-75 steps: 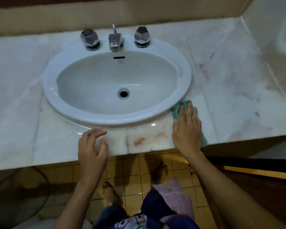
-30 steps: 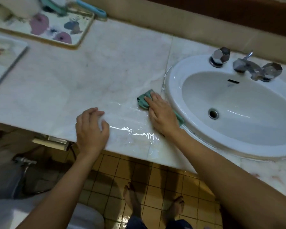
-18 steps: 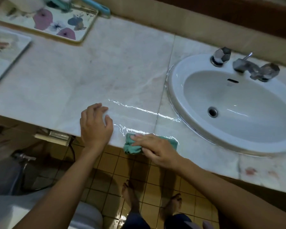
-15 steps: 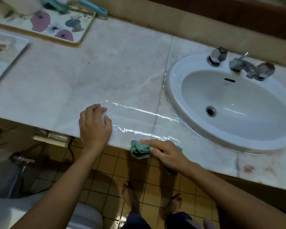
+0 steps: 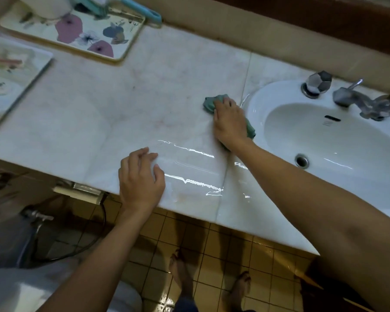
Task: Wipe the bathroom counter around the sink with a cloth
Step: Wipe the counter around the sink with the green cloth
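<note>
A green cloth (image 5: 209, 102) lies on the pale marble counter (image 5: 122, 104) just left of the white oval sink (image 5: 338, 140). My right hand (image 5: 229, 122) presses flat on the cloth, covering most of it; green edges show at the fingertips and beside the sink rim. My left hand (image 5: 140, 179) rests palm down on the counter near its front edge, fingers slightly apart, holding nothing. Wet streaks shine on the marble between the two hands.
A flowered tray (image 5: 77, 32) stands at the back left with a white container and a blue-handled brush (image 5: 142, 9) on it. Another tray (image 5: 9, 77) sits at the far left. Chrome faucet (image 5: 351, 97) and knobs stand behind the sink. Tiled floor and a toilet are below.
My right hand has slid the cloth from the counter's front edge back up to the sink's left rim. My left hand has stayed in place.
</note>
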